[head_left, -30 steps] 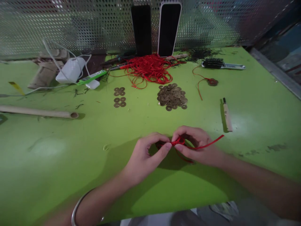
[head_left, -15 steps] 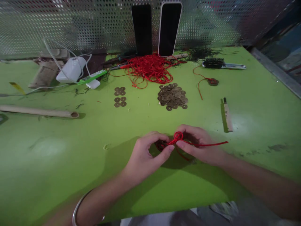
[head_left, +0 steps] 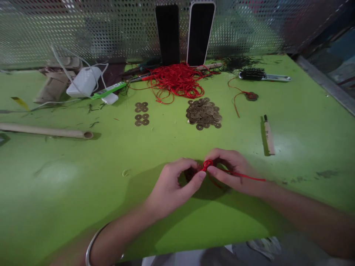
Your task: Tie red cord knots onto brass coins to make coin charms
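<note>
A knotted red cord (head_left: 208, 163) is pinched between both hands just above the green table, its top forming a small loop. My left hand (head_left: 177, 181) is closed on the left end of the knot with thumb and fingertips; something dark sits behind those fingers, mostly hidden. My right hand (head_left: 234, 170) pinches the cord by the loop, thumb in front and fingers behind. One loose cord end trails right across that hand, and another hangs below. Beyond the hands lie a pile of holed coins (head_left: 203, 112) and two small coin groups (head_left: 141, 120).
A tangle of red cord (head_left: 177, 79) lies at the back before two upright phones (head_left: 201, 35). To the right are a round brush (head_left: 252, 74), a corded coin piece (head_left: 252, 96) and a wooden-handled tool (head_left: 269, 138). A bamboo tube (head_left: 47, 130) lies left, near a white adapter (head_left: 84, 82).
The hands have drawn slightly closer together. The cord's loop has tilted and dropped a little left, and the loose end on the right now slopes lower.
</note>
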The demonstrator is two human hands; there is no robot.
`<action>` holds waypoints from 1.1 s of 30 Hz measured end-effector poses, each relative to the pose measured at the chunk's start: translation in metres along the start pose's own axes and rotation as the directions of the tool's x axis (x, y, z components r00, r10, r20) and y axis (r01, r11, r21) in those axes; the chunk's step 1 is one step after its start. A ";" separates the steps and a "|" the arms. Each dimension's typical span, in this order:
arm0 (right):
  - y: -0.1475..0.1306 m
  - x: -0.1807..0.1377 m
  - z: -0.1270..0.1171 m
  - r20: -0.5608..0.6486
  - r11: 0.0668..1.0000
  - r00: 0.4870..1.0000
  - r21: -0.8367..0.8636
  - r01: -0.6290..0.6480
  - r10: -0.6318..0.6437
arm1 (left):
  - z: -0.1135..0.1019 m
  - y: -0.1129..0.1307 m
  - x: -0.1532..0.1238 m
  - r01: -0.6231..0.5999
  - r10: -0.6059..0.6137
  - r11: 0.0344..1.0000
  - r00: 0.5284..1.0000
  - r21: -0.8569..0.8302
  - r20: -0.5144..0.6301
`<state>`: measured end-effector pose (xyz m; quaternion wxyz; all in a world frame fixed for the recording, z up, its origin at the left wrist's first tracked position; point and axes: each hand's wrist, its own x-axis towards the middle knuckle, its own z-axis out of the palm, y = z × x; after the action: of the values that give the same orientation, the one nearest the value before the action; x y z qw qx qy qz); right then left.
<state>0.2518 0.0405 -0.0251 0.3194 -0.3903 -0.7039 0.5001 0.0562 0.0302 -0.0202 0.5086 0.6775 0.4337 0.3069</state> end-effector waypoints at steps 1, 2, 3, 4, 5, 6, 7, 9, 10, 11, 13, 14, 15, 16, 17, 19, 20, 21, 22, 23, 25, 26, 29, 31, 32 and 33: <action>-0.001 0.000 0.000 0.009 0.999 1.000 -0.036 0.015 -0.014 | 0.000 0.000 0.000 0.002 -0.002 1.000 1.000 0.024 0.023; -0.002 0.000 0.000 0.016 0.997 0.999 -0.073 0.032 -0.031 | 0.000 -0.001 0.000 0.001 -0.003 0.999 0.999 0.051 0.038; -0.003 0.000 0.000 0.021 0.993 0.999 -0.106 0.052 -0.050 | 0.001 -0.001 0.001 -0.003 -0.001 0.997 0.999 0.078 0.044; -0.003 0.000 0.000 0.020 0.989 0.998 -0.129 0.068 -0.066 | 0.001 -0.002 0.001 -0.009 0.005 0.995 0.999 0.098 0.042; -0.004 0.000 0.001 0.019 0.987 0.997 -0.142 0.074 -0.072 | 0.001 -0.002 0.001 -0.016 0.012 0.994 0.999 0.111 0.037; -0.004 0.000 0.001 0.011 0.987 0.997 -0.147 0.072 -0.071 | 0.001 -0.003 0.001 -0.025 0.022 0.993 0.999 0.115 0.028; -0.004 0.000 0.002 -0.001 0.988 0.998 -0.145 0.058 -0.058 | 0.001 -0.003 0.001 -0.034 0.033 0.993 0.999 0.109 0.018; -0.004 0.000 0.003 -0.022 0.990 0.999 -0.136 0.026 -0.029 | 0.000 -0.002 0.001 -0.054 0.055 0.995 0.998 0.090 -0.010; -0.003 -0.001 0.004 -0.028 0.991 0.999 -0.131 0.020 -0.024 | 0.000 -0.002 0.001 -0.061 0.063 0.995 0.998 0.078 -0.026; -0.003 -0.001 0.004 -0.027 0.992 0.999 -0.124 0.026 -0.029 | -0.001 -0.001 0.001 -0.068 0.071 0.996 0.997 0.063 -0.041; -0.002 -0.001 0.004 0.001 0.992 0.999 -0.115 0.048 -0.048 | -0.002 0.001 0.000 -0.075 0.076 0.997 0.995 0.016 -0.062; -0.001 -0.001 0.003 0.021 0.991 0.998 -0.121 0.056 -0.054 | -0.002 0.002 0.000 -0.068 0.066 0.998 0.996 -0.016 -0.065; -0.001 -0.001 0.002 0.036 0.989 0.998 -0.138 0.061 -0.056 | -0.003 0.003 -0.001 -0.053 0.049 0.997 0.997 -0.058 -0.060; 0.000 0.000 0.002 0.046 0.983 0.997 -0.169 0.065 -0.058 | -0.004 0.003 -0.001 -0.033 0.028 0.994 0.998 -0.108 -0.048; 0.001 0.000 0.001 0.053 0.975 0.997 -0.209 0.070 -0.060 | -0.004 0.003 -0.001 -0.010 0.005 0.986 0.999 -0.165 -0.032; 0.003 0.001 0.001 0.077 0.955 0.993 -0.278 0.102 -0.084 | -0.005 0.002 -0.001 0.034 -0.032 0.958 0.999 -0.285 0.011; 0.004 0.001 0.002 0.097 0.945 0.990 -0.301 0.124 -0.100 | -0.006 0.001 -0.001 0.050 -0.042 0.939 0.999 -0.340 0.031; 0.005 0.001 0.003 0.117 0.936 0.986 -0.320 0.148 -0.116 | -0.006 0.001 -0.001 0.062 -0.049 0.922 0.998 -0.383 0.044; 0.006 0.001 0.004 0.134 0.927 0.983 -0.338 0.162 -0.123 | -0.006 0.000 -0.001 0.070 -0.054 0.909 0.997 -0.412 0.049; 0.006 0.001 0.005 0.150 0.918 0.981 -0.359 0.170 -0.123 | -0.005 0.000 0.000 0.071 -0.058 0.902 0.997 -0.426 0.045; 0.006 0.000 0.008 0.189 0.895 0.975 -0.406 0.184 -0.115 | -0.005 -0.001 0.001 0.059 -0.061 0.906 0.998 -0.420 0.010; 0.005 -0.001 0.009 0.216 0.882 0.969 -0.424 0.206 -0.122 | -0.005 -0.001 0.001 0.050 -0.063 0.916 0.998 -0.397 -0.020; 0.000 -0.003 0.011 0.274 0.849 0.940 -0.429 0.310 -0.204 | -0.004 -0.002 0.002 0.027 -0.064 0.966 0.988 -0.257 -0.138; -0.003 -0.005 0.010 0.264 0.851 0.925 -0.382 0.359 -0.272 | -0.005 -0.004 0.002 0.024 -0.051 0.990 0.980 -0.138 -0.192; -0.005 -0.005 0.010 0.245 0.857 0.919 -0.346 0.381 -0.310 | -0.005 -0.004 0.003 0.024 -0.040 0.996 0.979 -0.083 -0.200; -0.006 -0.006 0.009 0.217 0.861 0.912 -0.310 0.402 -0.348 | -0.005 -0.005 0.003 0.024 -0.030 0.999 0.980 -0.033 -0.197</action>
<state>0.2456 0.0301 -0.0221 0.2815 -0.2563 -0.8660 0.3242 0.0522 0.0354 -0.0239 0.4774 0.6300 0.4865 0.3723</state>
